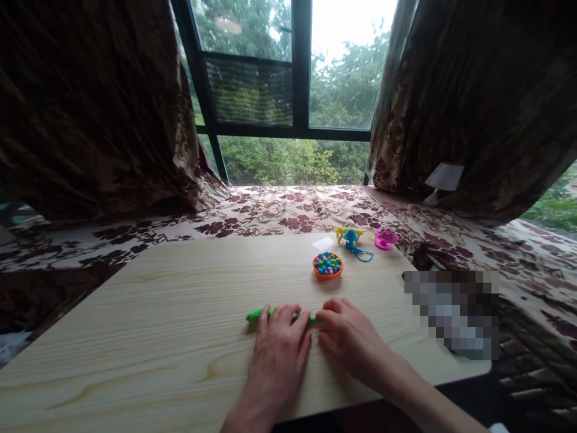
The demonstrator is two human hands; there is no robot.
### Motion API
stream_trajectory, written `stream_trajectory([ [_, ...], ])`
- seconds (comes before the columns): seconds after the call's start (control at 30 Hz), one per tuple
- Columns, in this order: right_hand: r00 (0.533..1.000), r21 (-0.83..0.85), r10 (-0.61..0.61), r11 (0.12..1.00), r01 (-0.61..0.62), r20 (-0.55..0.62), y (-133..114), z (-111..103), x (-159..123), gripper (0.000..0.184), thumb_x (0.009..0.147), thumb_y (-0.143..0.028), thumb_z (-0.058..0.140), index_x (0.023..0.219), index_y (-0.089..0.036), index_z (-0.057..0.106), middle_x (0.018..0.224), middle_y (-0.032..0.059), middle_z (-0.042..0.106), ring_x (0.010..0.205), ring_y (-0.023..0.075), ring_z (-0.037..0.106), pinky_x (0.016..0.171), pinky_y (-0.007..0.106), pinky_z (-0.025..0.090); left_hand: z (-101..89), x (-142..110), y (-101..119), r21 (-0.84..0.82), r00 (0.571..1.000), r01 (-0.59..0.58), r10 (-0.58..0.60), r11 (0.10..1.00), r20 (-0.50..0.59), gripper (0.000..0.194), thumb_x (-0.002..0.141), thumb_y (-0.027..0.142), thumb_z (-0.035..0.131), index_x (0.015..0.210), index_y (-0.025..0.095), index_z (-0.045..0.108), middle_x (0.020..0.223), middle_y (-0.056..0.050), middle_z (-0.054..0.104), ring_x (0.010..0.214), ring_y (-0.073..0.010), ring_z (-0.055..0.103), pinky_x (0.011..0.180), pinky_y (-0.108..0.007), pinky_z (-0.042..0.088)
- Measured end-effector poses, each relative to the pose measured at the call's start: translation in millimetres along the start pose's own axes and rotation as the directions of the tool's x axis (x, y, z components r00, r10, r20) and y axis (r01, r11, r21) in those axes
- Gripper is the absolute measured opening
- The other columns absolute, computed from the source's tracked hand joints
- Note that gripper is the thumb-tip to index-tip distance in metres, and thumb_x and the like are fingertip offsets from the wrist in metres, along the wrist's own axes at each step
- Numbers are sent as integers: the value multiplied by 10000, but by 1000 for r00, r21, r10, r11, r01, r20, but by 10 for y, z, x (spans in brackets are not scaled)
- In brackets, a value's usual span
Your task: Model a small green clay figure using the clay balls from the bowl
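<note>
A long, slender green figure (258, 314) with a wider left end and a thin right end lies crosswise near the middle of the table. My left hand (280, 346) rests over its middle, fingers bent round it and pressing it to the tabletop. At the thin right end, my right hand (349, 337) is closed in a pinch on the tip. Both hands hide parts of the figure, so I cannot make out exactly what it is. Just beyond them stands an orange bowl (328, 276) filled with several small blue, green and pink balls (329, 263).
The pale wooden table (148, 313) holds a blue mushroom-shaped piece (350, 239) with a cord, a yellow figure (340, 232) and a pink dotted piece (386, 238) at its far right. A pixelated patch (455, 316) covers the right edge. A lamp (444, 177) stands farther back.
</note>
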State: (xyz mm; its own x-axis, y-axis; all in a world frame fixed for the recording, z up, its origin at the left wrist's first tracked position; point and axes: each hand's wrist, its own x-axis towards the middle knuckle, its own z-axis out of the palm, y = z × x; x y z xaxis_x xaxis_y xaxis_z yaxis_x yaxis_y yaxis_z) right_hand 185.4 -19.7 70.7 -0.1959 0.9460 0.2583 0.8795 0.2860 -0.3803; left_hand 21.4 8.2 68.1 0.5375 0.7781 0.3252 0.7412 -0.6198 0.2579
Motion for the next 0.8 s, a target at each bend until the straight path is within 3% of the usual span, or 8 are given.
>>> stream_trajectory([
  [0.17, 998, 128, -13, 992, 21, -62, -9, 87, -19, 135, 795, -135, 512, 898, -210, 555, 881, 4, 570, 853, 153, 491, 776, 266, 388, -77, 67, 48, -86, 999, 43, -43, 995, -4, 209, 836, 197, 403, 868, 263, 600, 908, 15, 617, 897, -158, 529, 999, -468, 238],
  [0.33, 997, 148, -15, 989, 26, -73, 3, 98, -59, 144, 799, -177, 527, 934, -217, 554, 894, 8, 570, 866, 168, 478, 800, 293, 373, -58, 16, 16, -63, 999, 35, -33, 997, 23, 233, 843, 237, 398, 971, 257, 592, 1013, -21, 614, 968, -188, 519, 971, -483, 256],
  [0.5, 997, 142, -24, 989, 34, -71, 6, 117, -116, 63, 822, -215, 512, 829, -221, 574, 885, 10, 558, 860, 168, 475, 797, 301, 363, -52, -45, -9, -58, 998, -12, 15, 998, 67, 207, 816, 269, 434, 914, 259, 617, 967, -35, 609, 931, -209, 522, 918, -473, 303],
  [0.6, 997, 230, -43, 971, 57, -63, -28, 92, -158, 93, 815, -168, 505, 879, -216, 554, 857, 3, 564, 828, 150, 491, 762, 273, 372, -99, -82, -2, -147, 995, 38, -24, 988, 98, 182, 805, 268, 448, 867, 251, 619, 924, -34, 614, 900, -212, 524, 860, -419, 353],
  [0.7, 993, 346, -77, 933, 102, -87, -100, 22, -192, 201, 803, -117, 495, 970, -223, 531, 868, -5, 563, 822, 130, 502, 741, 243, 374, -181, -108, 32, -370, 980, 176, -126, 912, 157, 210, 815, 305, 446, 937, 255, 610, 924, -26, 630, 891, -195, 538, 830, -349, 385],
  [0.8, 988, 403, -105, 904, 144, -117, -179, -65, -209, 195, 819, -129, 480, 972, -232, 543, 853, -6, 553, 802, 120, 504, 712, 231, 374, -278, -112, 75, -635, 953, 278, -125, 720, 275, 267, 822, 359, 447, 1012, 258, 606, 962, -17, 639, 907, -172, 545, 825, -278, 398],
])
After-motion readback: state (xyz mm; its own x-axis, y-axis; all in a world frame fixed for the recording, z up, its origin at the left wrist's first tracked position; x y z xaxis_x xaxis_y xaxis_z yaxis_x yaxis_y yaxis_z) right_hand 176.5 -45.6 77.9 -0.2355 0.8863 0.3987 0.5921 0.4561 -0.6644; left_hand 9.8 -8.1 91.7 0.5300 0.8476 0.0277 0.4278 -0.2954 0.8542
